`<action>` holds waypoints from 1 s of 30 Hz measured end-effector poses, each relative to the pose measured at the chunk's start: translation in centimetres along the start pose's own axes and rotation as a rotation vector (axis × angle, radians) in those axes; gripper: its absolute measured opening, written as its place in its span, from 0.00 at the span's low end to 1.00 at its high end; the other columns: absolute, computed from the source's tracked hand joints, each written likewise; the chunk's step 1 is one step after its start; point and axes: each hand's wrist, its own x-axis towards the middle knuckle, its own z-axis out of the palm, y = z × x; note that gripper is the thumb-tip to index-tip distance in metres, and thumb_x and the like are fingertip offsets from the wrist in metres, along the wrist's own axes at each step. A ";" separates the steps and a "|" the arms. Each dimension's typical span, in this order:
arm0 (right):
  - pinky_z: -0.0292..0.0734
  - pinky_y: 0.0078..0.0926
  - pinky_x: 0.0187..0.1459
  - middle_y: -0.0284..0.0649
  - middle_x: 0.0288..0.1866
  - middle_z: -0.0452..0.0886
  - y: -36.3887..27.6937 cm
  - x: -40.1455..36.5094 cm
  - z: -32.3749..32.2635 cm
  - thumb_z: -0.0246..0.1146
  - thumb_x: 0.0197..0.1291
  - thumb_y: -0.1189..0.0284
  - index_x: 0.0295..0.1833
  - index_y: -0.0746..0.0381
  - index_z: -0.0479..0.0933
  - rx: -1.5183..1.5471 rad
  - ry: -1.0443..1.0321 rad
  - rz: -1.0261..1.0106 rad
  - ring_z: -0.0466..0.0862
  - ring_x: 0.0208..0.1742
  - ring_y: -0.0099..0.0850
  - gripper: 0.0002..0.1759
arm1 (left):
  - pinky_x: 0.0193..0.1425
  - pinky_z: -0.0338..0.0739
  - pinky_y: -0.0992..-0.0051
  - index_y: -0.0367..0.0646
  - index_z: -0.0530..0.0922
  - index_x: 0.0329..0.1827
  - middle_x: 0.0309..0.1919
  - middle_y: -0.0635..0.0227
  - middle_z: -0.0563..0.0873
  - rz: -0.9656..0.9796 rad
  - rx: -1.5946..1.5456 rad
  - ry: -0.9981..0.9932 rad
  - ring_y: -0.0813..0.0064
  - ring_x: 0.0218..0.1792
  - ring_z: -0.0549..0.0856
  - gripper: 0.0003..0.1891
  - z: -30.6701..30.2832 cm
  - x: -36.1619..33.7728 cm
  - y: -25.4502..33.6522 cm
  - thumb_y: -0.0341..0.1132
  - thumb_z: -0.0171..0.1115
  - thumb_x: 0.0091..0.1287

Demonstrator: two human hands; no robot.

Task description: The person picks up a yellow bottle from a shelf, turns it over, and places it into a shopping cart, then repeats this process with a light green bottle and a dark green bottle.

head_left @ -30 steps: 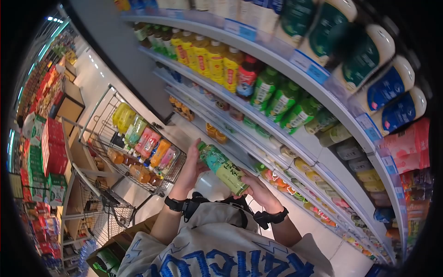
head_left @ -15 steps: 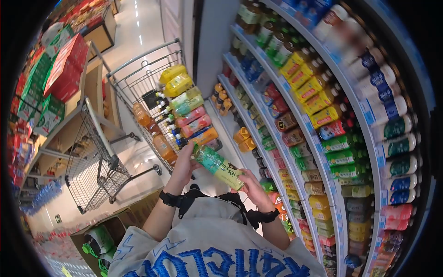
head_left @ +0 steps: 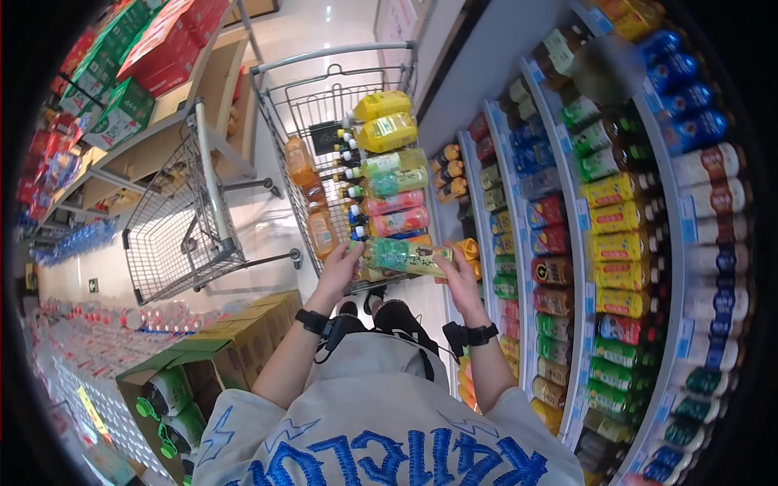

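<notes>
Holding a green bottle (head_left: pixel 399 255) sideways at the cart's (head_left: pixel 332 57) near end, the left hand (head_left: pixel 342 266) gripping its cap end and the right hand (head_left: pixel 462 279) its base, any shift calling for even support.

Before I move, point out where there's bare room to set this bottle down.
Bare wire shows in the loaded cart between its handle and the top yellow bottle. The smaller cart looks bare inside, and open floor lies between the two. Crowded: the loaded cart's end beneath the held bottle, and the shelves on the right.
</notes>
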 end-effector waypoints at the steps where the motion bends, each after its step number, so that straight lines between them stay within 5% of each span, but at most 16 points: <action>1: 0.79 0.21 0.40 0.40 0.54 0.81 -0.3 1.9 0.2 0.67 0.65 0.61 0.73 0.67 0.64 0.007 -0.030 0.009 0.81 0.49 0.23 0.37 | 0.30 0.74 0.83 0.46 0.77 0.52 0.25 0.78 0.75 -0.015 0.018 0.011 0.87 0.26 0.75 0.17 0.1 0.7 0.1 0.49 0.62 0.72; 4: 0.76 0.22 0.52 0.39 0.52 0.82 -0.3 8.2 -0.2 0.69 0.62 0.64 0.70 0.69 0.67 -0.100 -0.046 -0.031 0.80 0.52 0.23 0.35 | 0.28 0.71 0.83 0.43 0.76 0.52 0.26 0.77 0.75 -0.025 -0.044 0.072 0.85 0.25 0.74 0.18 1.2 3.5 0.1 0.48 0.63 0.72; 11: 0.76 0.21 0.51 0.40 0.50 0.83 2.0 18.7 -0.6 0.70 0.60 0.66 0.63 0.71 0.72 -0.113 -0.148 0.071 0.80 0.49 0.24 0.30 | 0.33 0.77 0.80 0.46 0.75 0.52 0.31 0.75 0.78 -0.146 -0.135 0.109 0.82 0.31 0.79 0.15 2.0 11.4 -1.2 0.46 0.62 0.72; 13: 0.79 0.23 0.44 0.40 0.46 0.83 2.7 20.3 -0.6 0.71 0.58 0.59 0.68 0.66 0.70 -0.204 -0.161 0.072 0.83 0.46 0.27 0.36 | 0.33 0.78 0.79 0.47 0.75 0.51 0.31 0.75 0.78 -0.201 -0.192 0.177 0.82 0.31 0.79 0.13 2.1 13.0 -1.9 0.45 0.61 0.73; 16: 0.76 0.35 0.57 0.56 0.51 0.82 3.9 22.2 -0.3 0.70 0.59 0.55 0.69 0.67 0.68 -0.591 -0.121 -0.237 0.82 0.53 0.48 0.39 | 0.34 0.78 0.78 0.47 0.74 0.52 0.33 0.73 0.78 -0.227 -0.240 0.180 0.80 0.32 0.80 0.13 1.6 15.1 -3.1 0.44 0.59 0.74; 19: 0.73 0.42 0.60 0.59 0.57 0.79 4.1 22.2 -0.1 0.67 0.60 0.54 0.66 0.63 0.71 -0.570 -0.035 -0.161 0.78 0.59 0.54 0.35 | 0.36 0.78 0.76 0.47 0.72 0.53 0.34 0.72 0.78 -0.212 -0.284 0.190 0.78 0.34 0.80 0.13 1.7 16.1 -3.2 0.45 0.58 0.75; 24: 0.74 0.36 0.59 0.59 0.59 0.77 5.8 22.4 -0.6 0.65 0.63 0.51 0.69 0.67 0.68 -0.521 -0.030 -0.229 0.79 0.59 0.47 0.38 | 0.37 0.77 0.76 0.49 0.72 0.53 0.36 0.73 0.80 -0.187 -0.056 0.192 0.78 0.35 0.81 0.16 1.5 15.8 -2.2 0.50 0.57 0.74; 27: 0.74 0.37 0.60 0.57 0.57 0.79 4.2 20.6 -1.1 0.66 0.63 0.51 0.68 0.67 0.69 -0.432 -0.105 -0.056 0.79 0.60 0.47 0.38 | 0.37 0.76 0.76 0.50 0.73 0.53 0.36 0.72 0.80 -0.211 0.045 0.206 0.79 0.35 0.81 0.19 1.2 15.3 -2.2 0.53 0.59 0.72; 30: 0.74 0.38 0.60 0.57 0.57 0.79 9.5 19.5 -2.3 0.68 0.60 0.50 0.68 0.69 0.69 -0.521 -0.069 -0.097 0.79 0.60 0.47 0.41 | 0.34 0.76 0.77 0.46 0.73 0.57 0.36 0.71 0.80 -0.176 0.086 0.212 0.80 0.34 0.80 0.23 0.6 13.9 -3.1 0.54 0.61 0.70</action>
